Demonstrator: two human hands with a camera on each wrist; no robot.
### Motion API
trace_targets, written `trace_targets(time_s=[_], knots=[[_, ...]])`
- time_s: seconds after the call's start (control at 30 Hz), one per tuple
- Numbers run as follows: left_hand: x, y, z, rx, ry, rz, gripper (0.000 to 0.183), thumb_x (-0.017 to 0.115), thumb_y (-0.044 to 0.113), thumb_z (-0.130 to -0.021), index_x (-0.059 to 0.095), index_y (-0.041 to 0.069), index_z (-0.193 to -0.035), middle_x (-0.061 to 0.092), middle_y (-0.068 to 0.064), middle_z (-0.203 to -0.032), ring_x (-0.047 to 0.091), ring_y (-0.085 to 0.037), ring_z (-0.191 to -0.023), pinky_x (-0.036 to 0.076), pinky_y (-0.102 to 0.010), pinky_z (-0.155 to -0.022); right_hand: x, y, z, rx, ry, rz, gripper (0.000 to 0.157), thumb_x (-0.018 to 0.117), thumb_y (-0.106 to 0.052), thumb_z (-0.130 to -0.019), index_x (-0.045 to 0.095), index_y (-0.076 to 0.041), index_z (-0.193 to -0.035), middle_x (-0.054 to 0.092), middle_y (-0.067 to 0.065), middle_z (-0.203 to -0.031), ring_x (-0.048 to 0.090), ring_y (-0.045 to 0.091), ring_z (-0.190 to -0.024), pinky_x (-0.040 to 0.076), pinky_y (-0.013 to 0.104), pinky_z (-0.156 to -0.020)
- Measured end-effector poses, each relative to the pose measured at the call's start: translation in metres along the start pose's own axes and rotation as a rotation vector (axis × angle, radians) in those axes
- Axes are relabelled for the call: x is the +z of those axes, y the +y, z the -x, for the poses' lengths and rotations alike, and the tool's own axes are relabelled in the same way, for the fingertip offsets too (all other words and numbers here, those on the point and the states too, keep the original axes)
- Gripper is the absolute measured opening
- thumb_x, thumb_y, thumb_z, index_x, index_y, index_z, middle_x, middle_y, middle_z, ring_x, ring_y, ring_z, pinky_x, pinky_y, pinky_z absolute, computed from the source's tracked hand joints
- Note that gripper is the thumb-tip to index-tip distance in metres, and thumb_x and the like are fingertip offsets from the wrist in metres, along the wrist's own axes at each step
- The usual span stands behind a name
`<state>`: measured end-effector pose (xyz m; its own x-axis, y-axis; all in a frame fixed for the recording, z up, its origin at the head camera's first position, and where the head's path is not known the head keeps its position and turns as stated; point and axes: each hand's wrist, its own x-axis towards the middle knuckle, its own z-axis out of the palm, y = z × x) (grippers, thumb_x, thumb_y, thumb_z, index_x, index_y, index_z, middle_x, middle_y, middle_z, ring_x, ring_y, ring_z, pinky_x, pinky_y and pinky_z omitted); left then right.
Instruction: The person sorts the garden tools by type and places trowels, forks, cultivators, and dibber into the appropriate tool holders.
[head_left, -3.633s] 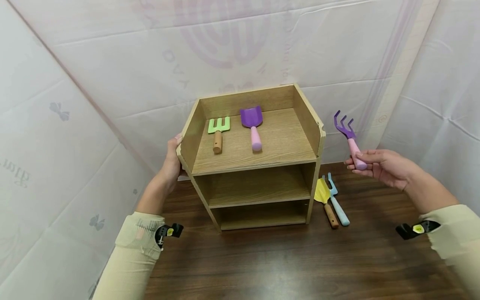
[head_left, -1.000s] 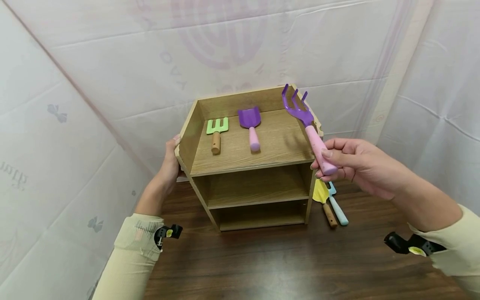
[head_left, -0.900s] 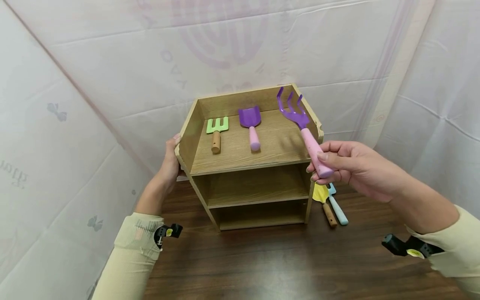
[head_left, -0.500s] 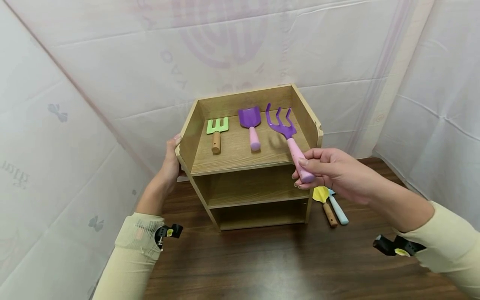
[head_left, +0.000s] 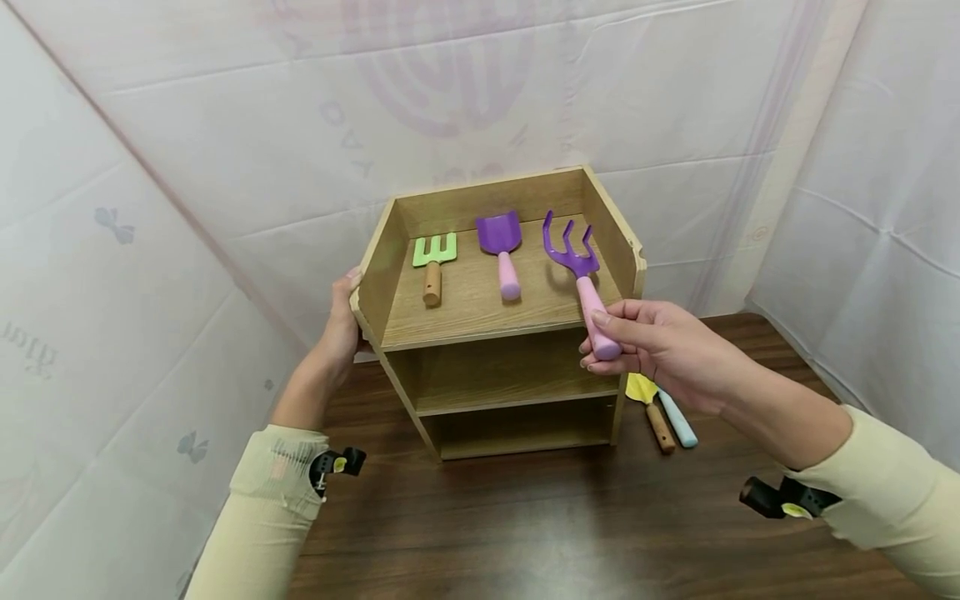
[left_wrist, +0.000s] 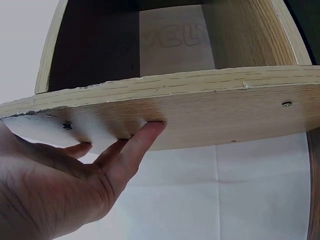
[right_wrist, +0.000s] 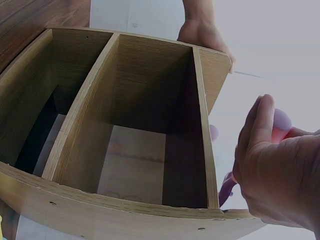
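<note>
My right hand [head_left: 660,346] pinches the pink handle of a purple three-pronged hand rake [head_left: 573,260], prongs up, over the right part of the wooden shelf's top. My left hand [head_left: 341,325] holds the upper left side of the shelf unit [head_left: 491,336]. In the left wrist view, fingers [left_wrist: 142,142] press the outer side panel; the thumb is hidden there. On the top board lie a green garden fork [head_left: 433,265] with a wooden handle, at left, and a purple toy shovel [head_left: 502,250] with a pink handle, mid-board. The right wrist view shows the rake's handle end [right_wrist: 281,121].
Right of the unit, a yellow trowel [head_left: 651,412] with a wooden handle lies on the dark wood table [head_left: 525,533], beside a light blue-handled tool [head_left: 678,419] partly hidden by my right hand. White sheeting [head_left: 480,100] hangs behind and at both sides.
My right hand has carried the rake leftward from right of the unit to over the top board, lowering it, then shifting slightly right. The left hand stays at the shelf's side.
</note>
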<state>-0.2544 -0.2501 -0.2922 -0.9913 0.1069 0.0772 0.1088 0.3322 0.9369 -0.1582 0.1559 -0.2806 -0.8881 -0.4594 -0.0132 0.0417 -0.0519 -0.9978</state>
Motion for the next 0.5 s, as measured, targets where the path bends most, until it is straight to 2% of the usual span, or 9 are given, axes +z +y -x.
trace_targets(time_s=[0.17,0.33,0.5], knots=[[-0.0003,-0.0002,0.0002,0.004,-0.003,-0.007,0.071,0.012,0.071,-0.098,0.033,0.03,-0.152,0.051,-0.012,-0.114,0.06,-0.024,-0.086,0.052,-0.04,-0.066,0.001,0.0005,-0.0023,0.022,0.002,-0.033,0.04,0.053,-0.024,-0.113,0.046,0.01,-0.133,0.071,0.011,-0.11,0.078,0.015,-0.1,0.064,0.028,-0.094],[-0.0005,0.0003,0.0004,0.017,-0.013,-0.011,0.073,0.011,0.07,-0.1,0.029,0.032,-0.159,0.049,-0.013,-0.118,0.059,-0.026,-0.09,0.052,-0.042,-0.069,0.0007,0.0032,-0.0044,0.041,0.005,-0.051,0.044,0.053,-0.025,-0.113,0.042,0.01,-0.139,0.071,0.01,-0.11,0.078,0.015,-0.1,0.064,0.028,-0.094],[0.0005,0.0007,0.0001,0.022,-0.014,0.009,0.071,0.013,0.07,-0.1,0.03,0.034,-0.158,0.049,-0.012,-0.12,0.058,-0.025,-0.093,0.053,-0.042,-0.07,0.0001,0.003,-0.0046,0.052,0.011,-0.06,0.045,0.053,-0.025,-0.113,0.041,0.01,-0.14,0.07,0.009,-0.11,0.077,0.014,-0.099,0.064,0.027,-0.094]])
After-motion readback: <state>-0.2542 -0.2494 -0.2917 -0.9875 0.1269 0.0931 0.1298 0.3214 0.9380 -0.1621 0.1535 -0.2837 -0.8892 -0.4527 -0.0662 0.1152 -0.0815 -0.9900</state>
